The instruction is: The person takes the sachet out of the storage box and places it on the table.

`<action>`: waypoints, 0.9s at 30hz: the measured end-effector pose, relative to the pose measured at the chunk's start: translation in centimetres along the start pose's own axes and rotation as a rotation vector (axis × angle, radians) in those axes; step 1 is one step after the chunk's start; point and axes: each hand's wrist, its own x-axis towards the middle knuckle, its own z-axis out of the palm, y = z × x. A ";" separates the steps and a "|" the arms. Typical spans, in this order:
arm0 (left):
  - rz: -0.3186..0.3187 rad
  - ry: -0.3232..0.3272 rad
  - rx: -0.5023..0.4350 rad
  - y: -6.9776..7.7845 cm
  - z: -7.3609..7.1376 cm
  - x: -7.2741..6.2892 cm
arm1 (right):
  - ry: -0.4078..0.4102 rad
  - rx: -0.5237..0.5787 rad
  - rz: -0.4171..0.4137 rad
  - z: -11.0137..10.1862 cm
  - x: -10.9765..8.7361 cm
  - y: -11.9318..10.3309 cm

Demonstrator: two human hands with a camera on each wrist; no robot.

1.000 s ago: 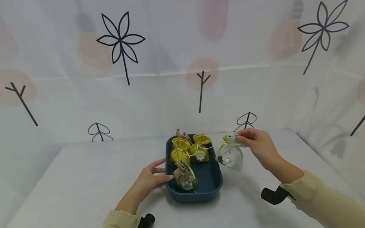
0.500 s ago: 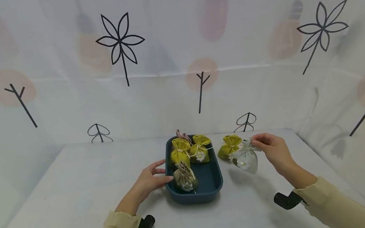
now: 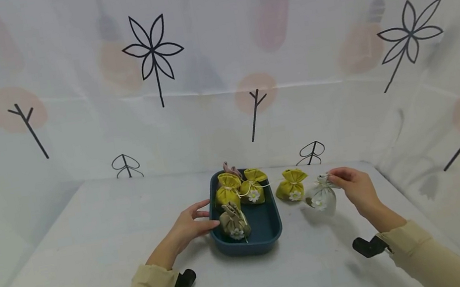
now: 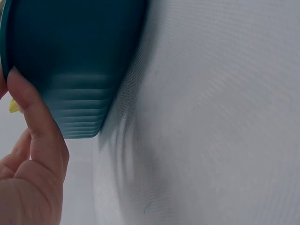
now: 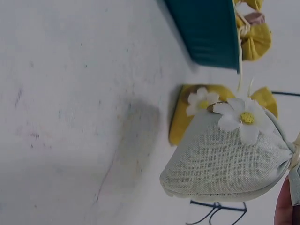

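Head view: we list one white pouch [image 3: 324,200], above the table [image 3: 304,272] toward its far-right corner, neck [image 3: 323,180] pinched by the right hand [image 3: 356,188], judged light and soft, best gripped there; left hand [image 3: 186,228], relaxed and uncurled, touching the left edge of the tub [image 3: 248,248].

room type unclear | flower-print sheeting [image 3: 210,131] behind and beside white table [image 3: 95,260]

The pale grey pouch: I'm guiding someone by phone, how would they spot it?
Find the dark blue tray on the white table, then go right past the one yellow pouch outside it. There the right hand pinches the pale grey pouch by its gathered top; no other pouch is held or pale grey.
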 end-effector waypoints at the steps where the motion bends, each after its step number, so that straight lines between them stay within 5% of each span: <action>1: 0.000 0.000 -0.001 0.0 0.0 0.0 | 0.003 -0.001 0.004 -0.1 0.1 0.1; 6: 0.000 -0.001 -0.010 0.0 0.0 0.0 | 0.003 -0.013 0.030 -0.6 1.1 1.5; 12: 0.014 -0.002 -0.016 0.3 -0.1 -0.2 | -0.012 0.049 0.036 -0.6 4.3 7.2; 16: 0.016 -0.006 -0.021 0.3 -0.1 -0.2 | -0.020 0.047 0.049 -0.4 5.3 8.2; 23: 0.011 -0.007 -0.027 0.4 -0.1 -0.3 | -0.033 0.005 0.077 0.4 3.2 3.1; 27: 0.016 -0.013 -0.034 0.1 -0.1 -0.3 | -0.036 -0.022 0.077 0.6 3.2 3.2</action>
